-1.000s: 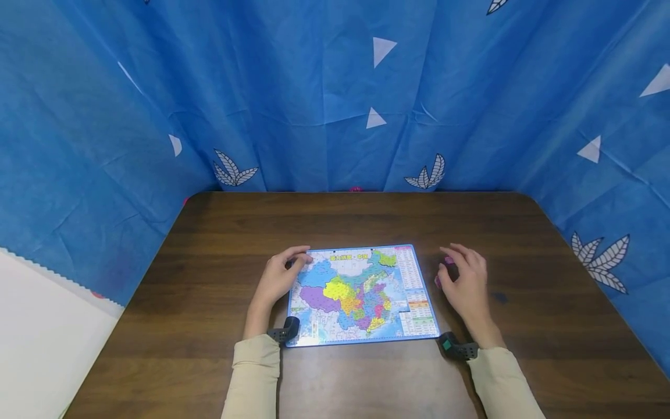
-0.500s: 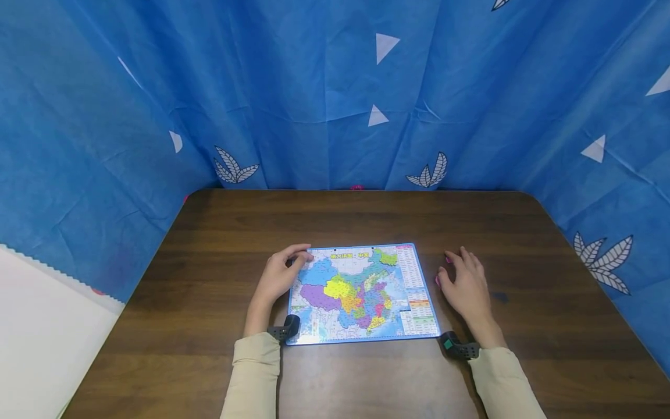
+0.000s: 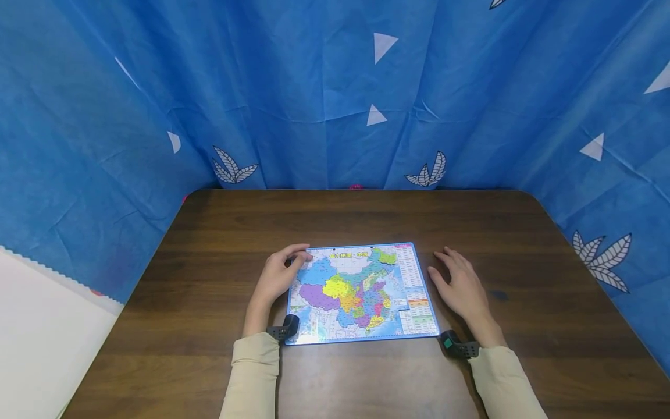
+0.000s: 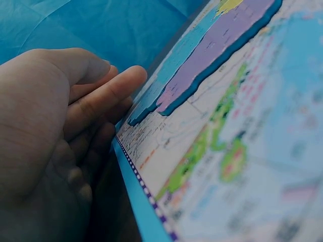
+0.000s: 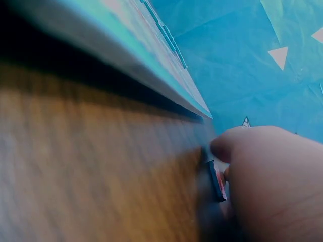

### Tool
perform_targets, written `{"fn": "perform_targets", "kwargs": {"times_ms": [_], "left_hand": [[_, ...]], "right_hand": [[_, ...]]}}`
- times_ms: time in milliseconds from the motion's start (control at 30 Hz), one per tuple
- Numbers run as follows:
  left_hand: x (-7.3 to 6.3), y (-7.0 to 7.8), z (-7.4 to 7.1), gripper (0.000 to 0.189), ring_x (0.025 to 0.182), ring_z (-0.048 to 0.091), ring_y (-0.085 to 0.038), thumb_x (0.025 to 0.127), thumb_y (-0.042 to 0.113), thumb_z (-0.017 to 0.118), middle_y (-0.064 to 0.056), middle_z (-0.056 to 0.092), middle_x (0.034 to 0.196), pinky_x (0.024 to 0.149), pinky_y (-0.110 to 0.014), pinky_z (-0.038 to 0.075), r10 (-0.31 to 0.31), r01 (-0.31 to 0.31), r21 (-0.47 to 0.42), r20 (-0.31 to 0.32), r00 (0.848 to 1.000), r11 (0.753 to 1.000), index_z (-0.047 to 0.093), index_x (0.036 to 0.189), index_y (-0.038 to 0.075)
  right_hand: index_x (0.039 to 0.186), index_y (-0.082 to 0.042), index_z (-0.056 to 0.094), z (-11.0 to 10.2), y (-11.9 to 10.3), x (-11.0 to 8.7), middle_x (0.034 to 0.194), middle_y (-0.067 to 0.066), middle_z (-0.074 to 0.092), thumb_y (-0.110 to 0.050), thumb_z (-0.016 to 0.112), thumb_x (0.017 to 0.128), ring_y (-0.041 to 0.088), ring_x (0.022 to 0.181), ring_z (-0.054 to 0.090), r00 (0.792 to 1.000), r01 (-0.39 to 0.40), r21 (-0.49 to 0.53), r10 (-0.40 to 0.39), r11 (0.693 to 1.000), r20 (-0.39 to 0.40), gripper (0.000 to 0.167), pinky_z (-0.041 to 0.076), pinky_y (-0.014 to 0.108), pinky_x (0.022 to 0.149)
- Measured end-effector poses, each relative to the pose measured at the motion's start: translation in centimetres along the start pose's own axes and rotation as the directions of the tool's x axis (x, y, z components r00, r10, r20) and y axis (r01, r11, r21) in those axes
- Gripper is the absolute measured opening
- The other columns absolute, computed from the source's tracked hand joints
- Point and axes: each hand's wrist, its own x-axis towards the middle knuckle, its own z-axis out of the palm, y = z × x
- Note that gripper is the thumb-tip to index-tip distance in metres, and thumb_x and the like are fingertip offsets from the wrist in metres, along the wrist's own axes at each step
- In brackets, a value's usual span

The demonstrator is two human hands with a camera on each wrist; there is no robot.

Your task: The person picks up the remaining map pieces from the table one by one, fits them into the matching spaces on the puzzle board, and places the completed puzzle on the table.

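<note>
A magnetic map puzzle board (image 3: 361,334) lies on the table, its coloured pieces forming a map of China. My left hand (image 3: 281,273) rests by its upper left corner. In the left wrist view the fingers (image 4: 108,96) of that hand are relaxed and reach the board's edge, with nothing held. To the right of the board my right hand (image 3: 463,291) is low over the table, thumb spread from the extended fingers. Under it, in the right wrist view, sits a small puzzle piece (image 5: 217,181) with a dark edge and reddish top; the head view hides this piece.
The brown wooden table (image 3: 361,218) extends around the board. A blue curtain (image 3: 293,87) with white shapes hangs behind and at the sides. A white sheet-like surface (image 3: 42,343) stands at the lower left. Each wrist wears a black camera strap (image 3: 285,330).
My right hand has shifted left towards the board, and the purple-pink piece seen by its fingertips earlier is now covered in the head view. The left hand and the board have stayed put.
</note>
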Motion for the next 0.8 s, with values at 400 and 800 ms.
{"fn": "perform_targets", "kwargs": {"times_ms": [400,800], "left_hand": [[-0.12,0.0,0.05,0.031,0.139,0.052,-0.03,0.105,0.027,0.06,-0.005,0.069,0.135,0.117,-0.058,0.037,-0.011,0.011,-0.006,-0.004,1.0,1.0,0.068,0.134,0.019],[-0.12,0.18,0.02,0.031,0.14,0.052,-0.03,0.104,0.026,0.059,-0.006,0.068,0.136,0.117,-0.057,0.036,-0.004,0.004,-0.01,-0.004,1.0,1.0,0.069,0.133,0.018]], "right_hand": [[0.135,-0.001,0.062,0.61,0.19,0.22,0.136,0.025,0.062,-0.005,0.065,0.099,0.047,0.132,0.05,0.991,0.106,0.102,-0.097,0.989,-0.091,0.037,0.04,0.068,0.107],[0.126,-0.003,0.069,0.85,-0.18,-0.02,0.12,0.02,0.069,0.0,0.068,0.096,0.037,0.11,0.06,0.982,0.139,0.151,-0.116,0.979,-0.15,0.03,0.052,0.06,0.094]]}}
